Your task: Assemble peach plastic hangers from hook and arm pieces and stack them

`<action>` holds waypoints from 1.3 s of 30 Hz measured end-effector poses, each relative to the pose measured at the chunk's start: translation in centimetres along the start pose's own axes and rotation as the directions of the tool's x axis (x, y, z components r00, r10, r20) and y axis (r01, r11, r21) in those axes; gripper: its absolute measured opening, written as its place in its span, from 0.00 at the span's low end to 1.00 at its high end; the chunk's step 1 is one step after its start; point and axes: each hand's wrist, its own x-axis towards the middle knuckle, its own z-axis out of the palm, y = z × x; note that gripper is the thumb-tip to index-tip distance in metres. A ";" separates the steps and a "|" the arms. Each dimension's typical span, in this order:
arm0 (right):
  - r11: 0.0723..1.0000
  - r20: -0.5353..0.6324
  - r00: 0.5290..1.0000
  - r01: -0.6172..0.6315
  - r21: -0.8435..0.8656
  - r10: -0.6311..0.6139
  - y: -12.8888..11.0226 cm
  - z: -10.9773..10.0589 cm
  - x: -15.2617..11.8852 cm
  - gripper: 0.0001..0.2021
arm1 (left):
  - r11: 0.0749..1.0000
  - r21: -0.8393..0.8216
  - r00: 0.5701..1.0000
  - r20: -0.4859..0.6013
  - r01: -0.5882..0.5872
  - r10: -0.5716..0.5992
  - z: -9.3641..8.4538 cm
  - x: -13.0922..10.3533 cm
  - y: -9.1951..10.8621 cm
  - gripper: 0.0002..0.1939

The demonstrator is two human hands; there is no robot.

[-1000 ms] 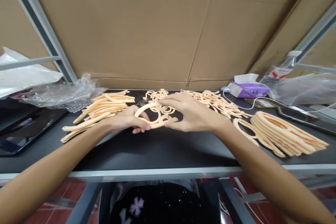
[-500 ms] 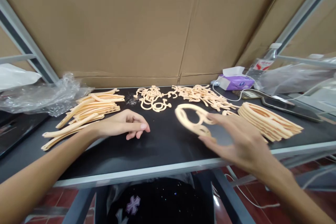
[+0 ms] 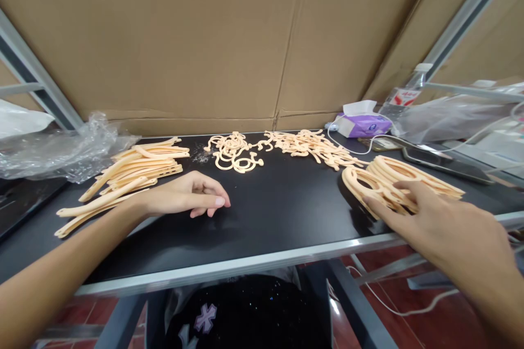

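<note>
My right hand point(image 3: 446, 229) grips a pale, wood-coloured oval frame point(image 3: 360, 182) with curled inner pieces. The frame is at the left side of a stack of similar oval frames point(image 3: 426, 172), overlapping it in view; I cannot tell whether it rests on the stack. Over the black table point(image 3: 266, 207), my left hand point(image 3: 196, 196) is loosely closed, thumb against the curled fingers, and nothing shows in it. Just beyond that wrist lies a pile of long, slightly curved strips point(image 3: 139, 166) in the same pale colour.
Small curled pieces point(image 3: 237, 152) and a heap of short wavy pieces point(image 3: 311, 147) lie along the back. A purple tissue pack point(image 3: 364, 125), a bottle point(image 3: 405, 92), a phone point(image 3: 446, 162) and a white cable stand right. Clear plastic wrap point(image 3: 94, 142) lies left; cardboard point(image 3: 184, 38) backs the table.
My right hand has carried the oval frame rightwards from above the middle of the table to the stack. The left hand keeps the same pose; the view has shifted slightly.
</note>
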 end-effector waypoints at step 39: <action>0.882 -0.410 0.821 0.465 0.080 -0.396 -2.4 0.3 0.1 0.19 | 1.000 0.025 1.000 -0.020 -0.001 0.001 0.2 0.0 -0.1 0.19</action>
